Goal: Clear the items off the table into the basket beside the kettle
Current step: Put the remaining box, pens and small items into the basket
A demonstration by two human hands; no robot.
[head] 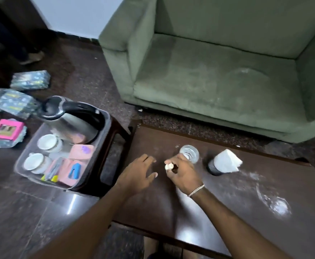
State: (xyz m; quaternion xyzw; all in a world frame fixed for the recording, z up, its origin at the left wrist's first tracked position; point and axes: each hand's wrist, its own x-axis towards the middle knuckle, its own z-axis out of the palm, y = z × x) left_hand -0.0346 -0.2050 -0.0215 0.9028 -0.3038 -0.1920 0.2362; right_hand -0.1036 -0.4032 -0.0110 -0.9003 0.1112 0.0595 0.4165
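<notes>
On the dark tabletop [227, 212], the right grip [182, 171] pinches a small white-capped item [168, 166] toward the left edge, with the left grip [139, 172] spread and released just beside it. The basket [18, 166] beside the kettle [70, 118] lies beyond that edge, nearer the left grip. A glass [189, 153] stands just behind the right grip.

My worktop [227, 212] is dark brown, smeared white. The cap [168, 166] I hold and the napkins [227, 161] are white, their holder [213, 168] black. The armchair [209, 81] is green, the kettle [72, 120] silver and black, the packets [81, 152] in the basket [19, 166] pink.
</notes>
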